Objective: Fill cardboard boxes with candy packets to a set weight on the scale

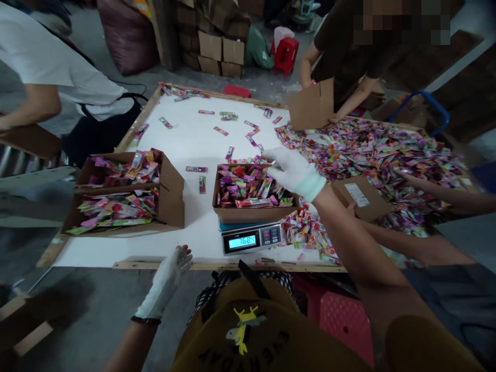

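Observation:
My right hand [295, 173], in a white glove with a pale green cuff, hovers over the right end of an open cardboard box [256, 214]. Its fingers point left and are apart; I see nothing held in them. Small colourful packets [248, 188] fill this box, which stands on a digital scale [251, 240] with a lit display that seems to read 7684. My left hand [168, 281], also in a white glove with bare fingertips, is open at the table's front edge, fingers stretched out and touching no packet.
Two packet-filled boxes [170, 194] stand at left on the white table [201, 243]. A large packet heap [372, 155] covers the right side. A co-worker across tilts a carton [312, 106]; another person's arms reach in from the right, near a carton [362, 196]. Someone stands at far left.

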Available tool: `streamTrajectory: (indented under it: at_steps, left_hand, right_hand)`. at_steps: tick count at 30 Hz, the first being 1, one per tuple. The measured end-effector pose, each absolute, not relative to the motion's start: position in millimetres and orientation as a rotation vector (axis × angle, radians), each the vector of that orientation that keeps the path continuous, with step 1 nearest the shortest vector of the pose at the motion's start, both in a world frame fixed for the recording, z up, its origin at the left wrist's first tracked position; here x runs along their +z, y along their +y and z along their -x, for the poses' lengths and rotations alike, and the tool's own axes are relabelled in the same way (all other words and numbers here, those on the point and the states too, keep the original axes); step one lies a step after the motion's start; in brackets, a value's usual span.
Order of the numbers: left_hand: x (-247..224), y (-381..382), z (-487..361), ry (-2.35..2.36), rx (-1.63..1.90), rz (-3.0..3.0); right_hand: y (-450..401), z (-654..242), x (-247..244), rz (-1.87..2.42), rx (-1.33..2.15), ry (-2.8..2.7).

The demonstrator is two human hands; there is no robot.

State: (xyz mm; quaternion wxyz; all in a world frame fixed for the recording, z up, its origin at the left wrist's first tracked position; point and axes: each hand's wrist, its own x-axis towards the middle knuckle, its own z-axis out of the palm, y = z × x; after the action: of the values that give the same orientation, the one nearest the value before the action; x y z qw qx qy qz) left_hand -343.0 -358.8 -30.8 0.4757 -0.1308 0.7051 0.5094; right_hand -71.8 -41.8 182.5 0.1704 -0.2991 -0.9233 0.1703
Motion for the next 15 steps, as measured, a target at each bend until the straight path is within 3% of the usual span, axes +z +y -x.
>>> streamTrajectory:
  at_steps: [6,10,15]
  left_hand:
    - [-34,-357,337,1.708,1.213,0.342]
    - [-51,-364,343,1.699,1.177,0.295]
    - [-70,-375,340,1.657,1.158,0.300]
  right_hand:
    - [-29,100,159,0.929,0.439,-2.773]
    - [-20,67,148,0.955,0.473,-2.530]
    - [-40,-25,110,1.643,0.502,-2.232]
